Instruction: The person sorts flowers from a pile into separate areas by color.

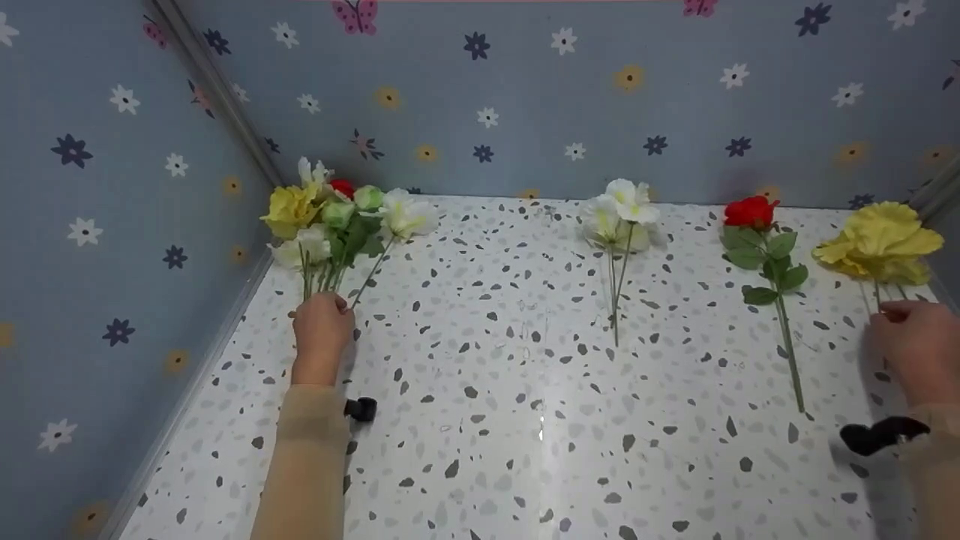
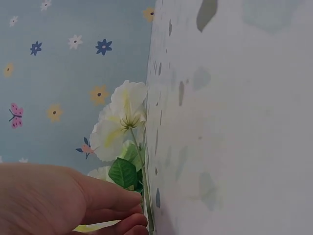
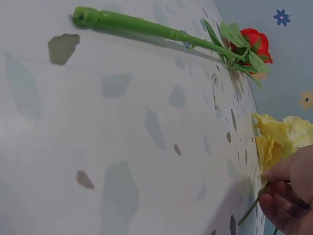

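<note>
At the left by the wall, my left hand (image 1: 322,326) grips the lower stems of a mixed bunch of artificial flowers. In it are a yellow flower (image 1: 291,212), green buds (image 1: 337,214), a red bloom (image 1: 343,187) and white blooms. One white flower (image 1: 405,215) leans out to the right, its stem (image 2: 145,181) passing right by the left fingertips in the left wrist view. At the far right, my right hand (image 1: 915,341) pinches the thin stem (image 3: 254,208) of yellow flowers (image 1: 877,244) between thumb and fingers. The yellow petals (image 3: 274,139) lie just beyond that hand.
White flowers (image 1: 619,217) lie on the speckled tabletop (image 1: 510,375) near the back, right of the middle. A red rose (image 1: 750,214) with green leaves lies between them and my right hand. Patterned walls (image 1: 525,82) border the table behind and at the left.
</note>
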`<act>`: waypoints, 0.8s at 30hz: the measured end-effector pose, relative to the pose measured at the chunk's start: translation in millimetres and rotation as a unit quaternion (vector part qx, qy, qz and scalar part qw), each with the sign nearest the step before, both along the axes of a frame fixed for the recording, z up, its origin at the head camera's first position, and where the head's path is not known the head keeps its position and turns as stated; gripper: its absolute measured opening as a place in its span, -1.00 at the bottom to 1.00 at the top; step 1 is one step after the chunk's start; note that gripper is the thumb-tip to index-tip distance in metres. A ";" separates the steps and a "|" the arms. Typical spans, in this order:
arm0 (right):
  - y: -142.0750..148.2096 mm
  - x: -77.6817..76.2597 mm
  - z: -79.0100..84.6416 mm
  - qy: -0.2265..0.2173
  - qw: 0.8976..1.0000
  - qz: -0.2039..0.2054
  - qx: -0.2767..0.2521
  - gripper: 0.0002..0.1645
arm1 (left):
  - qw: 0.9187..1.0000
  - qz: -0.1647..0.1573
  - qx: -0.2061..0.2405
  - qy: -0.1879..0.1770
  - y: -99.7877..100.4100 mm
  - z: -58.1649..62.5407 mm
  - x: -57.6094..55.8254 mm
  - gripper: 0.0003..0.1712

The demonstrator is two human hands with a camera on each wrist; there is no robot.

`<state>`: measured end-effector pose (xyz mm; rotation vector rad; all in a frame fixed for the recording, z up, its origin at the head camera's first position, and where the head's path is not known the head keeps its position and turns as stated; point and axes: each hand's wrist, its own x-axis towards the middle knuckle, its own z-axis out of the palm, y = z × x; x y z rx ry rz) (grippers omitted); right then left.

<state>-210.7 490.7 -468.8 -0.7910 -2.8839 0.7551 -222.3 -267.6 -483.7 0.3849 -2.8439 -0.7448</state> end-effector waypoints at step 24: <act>-66.1 7.1 34.6 0.072 0.994 -0.068 -0.055 -0.29 | 0.985 -0.003 0.146 -0.090 14.1 13.8 1.4 -0.71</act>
